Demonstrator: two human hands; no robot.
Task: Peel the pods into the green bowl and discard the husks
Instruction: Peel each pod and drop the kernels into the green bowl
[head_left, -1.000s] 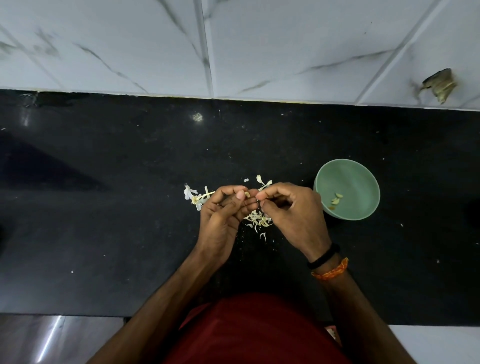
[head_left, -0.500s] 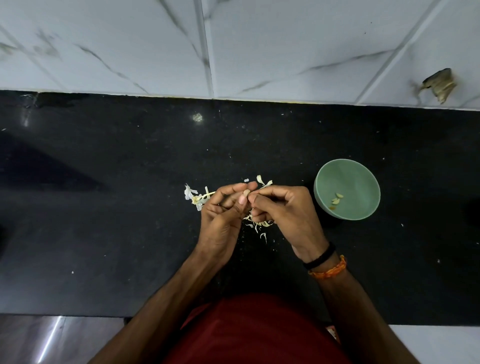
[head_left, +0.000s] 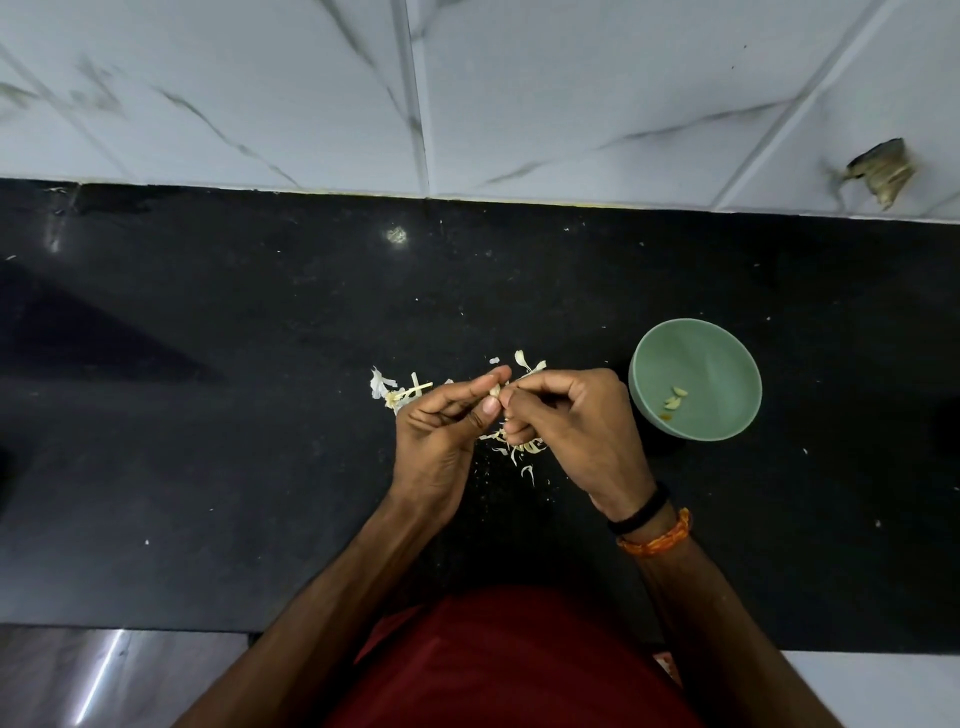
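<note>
Nearest, both hands meet over the black counter: left hand and right hand each pinch one small pale pod between fingertips, peeling in progress. Beneath and left lie discarded husks. Farther right, the green bowl holds only a few peeled pieces. Early stage, I judge; unpeeled stock not visible.

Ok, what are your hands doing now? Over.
Left hand and right hand both pinch one pod. Few peeled bits in green bowl. Husks litter counter. Nothing blocking.
</note>
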